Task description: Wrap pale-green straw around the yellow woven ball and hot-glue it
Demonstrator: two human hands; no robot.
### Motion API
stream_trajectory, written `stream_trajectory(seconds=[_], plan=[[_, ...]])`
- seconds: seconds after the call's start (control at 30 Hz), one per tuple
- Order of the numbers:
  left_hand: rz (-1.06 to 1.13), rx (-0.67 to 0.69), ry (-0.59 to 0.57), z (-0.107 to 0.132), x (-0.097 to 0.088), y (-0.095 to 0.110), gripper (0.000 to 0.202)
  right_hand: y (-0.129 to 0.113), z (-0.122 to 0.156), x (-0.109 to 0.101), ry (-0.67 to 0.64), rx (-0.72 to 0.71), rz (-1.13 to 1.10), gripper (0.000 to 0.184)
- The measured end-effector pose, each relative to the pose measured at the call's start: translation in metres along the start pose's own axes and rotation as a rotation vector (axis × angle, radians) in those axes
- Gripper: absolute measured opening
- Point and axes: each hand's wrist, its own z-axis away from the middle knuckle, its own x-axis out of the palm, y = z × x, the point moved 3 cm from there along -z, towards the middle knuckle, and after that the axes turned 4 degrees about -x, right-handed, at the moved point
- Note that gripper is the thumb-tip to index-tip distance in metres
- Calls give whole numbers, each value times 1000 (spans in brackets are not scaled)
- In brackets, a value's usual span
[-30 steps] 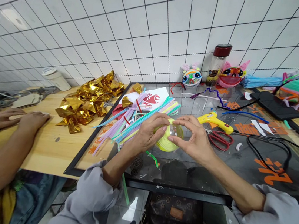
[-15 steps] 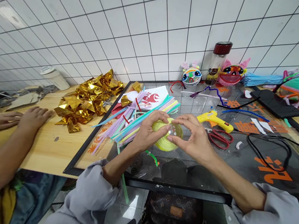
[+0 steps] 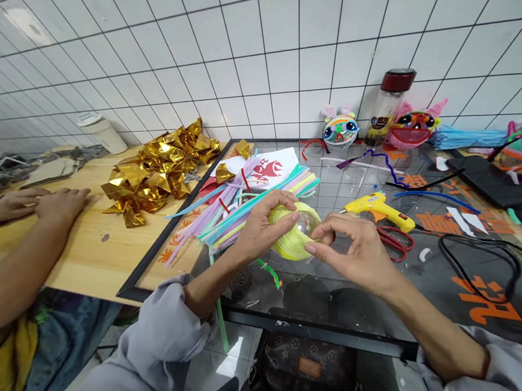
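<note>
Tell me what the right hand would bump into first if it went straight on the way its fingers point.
The yellow ball: the right hand is right at its edge, seemingly touching it. Beyond that, the left hand would probably come next, though depth is hard to judge.

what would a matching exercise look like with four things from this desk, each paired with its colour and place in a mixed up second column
Things:
1. ball
2. scissors
3. phone
4. foil

Colours and places:
A. black, over on the right
B. yellow, between the left hand and the right hand
C. gold, heaped on the left
D. red-handled, partly hidden behind the right hand

Right pairs: 1-B, 2-D, 3-A, 4-C
</note>
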Motion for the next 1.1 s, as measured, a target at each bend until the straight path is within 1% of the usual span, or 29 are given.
stream_trajectory(seconds=[0.07,0.17,0.33,0.4,0.53,0.67,0.73,0.93,1.03,1.1], plan=[[-9,-3,-1,0,0,-1,10,0,1,3,-21,-16,24,19],[-25,5,-5,0,0,-2,11,2,0,5,-24,-17,-14,19],[-18,12,-1,0,0,-1,10,3,-2,3,-11,76,-99,16],[-22,9,-3,0,0,0,10,1,-2,2,-5,87,-115,18],[-12,13,-3,1,0,1,9,-2,0,3,-4,62,-78,23],[-10,17,-8,0,0,1,10,1,0,4,2,25,-63,22],[-16,14,-12,0,0,1,11,5,-1,4,25,57,-83,20],[-6,17,-10,0,0,3,10,13,-3,3,68,232,-200,16],[-15,12,-7,1,1,4,9,13,-3,3,70,282,-239,15],[-20,17,-9,1,1,5,9,13,-2,3,73,290,-242,14]])
